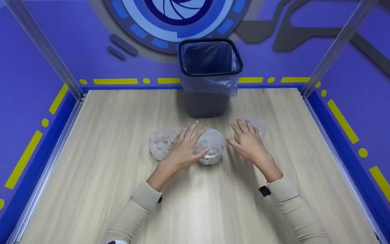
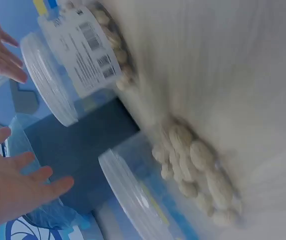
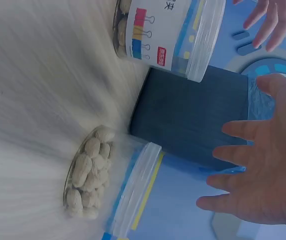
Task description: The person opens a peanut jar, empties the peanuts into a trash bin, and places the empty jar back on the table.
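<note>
Three clear lidded plastic jars holding peanuts stand in a row on the wooden table (image 1: 113, 189). My left hand (image 1: 185, 145) is spread open beside the middle jar (image 1: 211, 146), fingers straight, thumb close to its side; I cannot tell if it touches. The left jar (image 1: 160, 144) stands just left of that hand. My right hand (image 1: 247, 139) is open too, a little right of the middle jar and in front of the right jar (image 1: 256, 124). The left wrist view shows the labelled middle jar (image 2: 78, 55), the left jar (image 2: 183, 185) and open left hand (image 2: 13, 187). The right wrist view shows the right jar (image 3: 108, 192) and open right hand (image 3: 265, 165).
A dark waste bin (image 1: 208, 78) lined with a blue bag stands at the back of the table, right behind the jars. Blue walls with metal posts enclose the table on three sides. Bare wood stretches along the near side and both flanks.
</note>
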Motion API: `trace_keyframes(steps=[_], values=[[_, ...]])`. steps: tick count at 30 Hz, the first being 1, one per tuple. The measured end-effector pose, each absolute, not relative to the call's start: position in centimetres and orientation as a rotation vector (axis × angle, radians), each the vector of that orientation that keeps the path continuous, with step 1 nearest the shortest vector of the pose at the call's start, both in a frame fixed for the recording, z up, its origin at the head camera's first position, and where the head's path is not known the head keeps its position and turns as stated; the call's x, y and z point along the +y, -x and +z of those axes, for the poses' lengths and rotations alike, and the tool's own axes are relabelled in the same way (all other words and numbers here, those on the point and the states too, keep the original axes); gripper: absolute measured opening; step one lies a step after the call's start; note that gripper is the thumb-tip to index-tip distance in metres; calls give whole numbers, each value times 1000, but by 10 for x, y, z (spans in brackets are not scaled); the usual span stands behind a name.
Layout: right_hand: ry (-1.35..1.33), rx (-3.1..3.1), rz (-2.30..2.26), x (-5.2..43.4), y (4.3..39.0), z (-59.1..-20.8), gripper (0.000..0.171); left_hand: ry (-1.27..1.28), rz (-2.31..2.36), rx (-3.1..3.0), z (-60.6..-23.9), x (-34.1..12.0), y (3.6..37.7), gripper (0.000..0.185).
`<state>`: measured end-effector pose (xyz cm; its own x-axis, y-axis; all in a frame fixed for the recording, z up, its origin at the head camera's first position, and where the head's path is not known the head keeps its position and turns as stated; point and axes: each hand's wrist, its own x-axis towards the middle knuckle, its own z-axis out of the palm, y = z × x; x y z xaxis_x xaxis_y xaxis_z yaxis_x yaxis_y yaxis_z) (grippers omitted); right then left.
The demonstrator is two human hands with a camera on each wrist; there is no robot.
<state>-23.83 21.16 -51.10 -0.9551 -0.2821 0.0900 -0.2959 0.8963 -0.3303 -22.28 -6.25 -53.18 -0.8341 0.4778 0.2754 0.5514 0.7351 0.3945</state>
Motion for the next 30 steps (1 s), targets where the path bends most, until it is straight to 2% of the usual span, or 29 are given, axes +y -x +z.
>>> trace_keyframes(steps=[6,15,21,30], values=[[-485,-2972,571,205,241,-513,67,864,-1087,-2691,-553,-56,212,96],[-519,-2953,585,190,242,-520,67,510,-1542,-2689,-583,-41,212,136],[-567,-2981,661,176,239,-528,68,336,-1800,-2729,-595,-45,215,138],[-574,-2961,740,166,236,-533,68,415,-1726,-2745,-604,-45,225,134]])
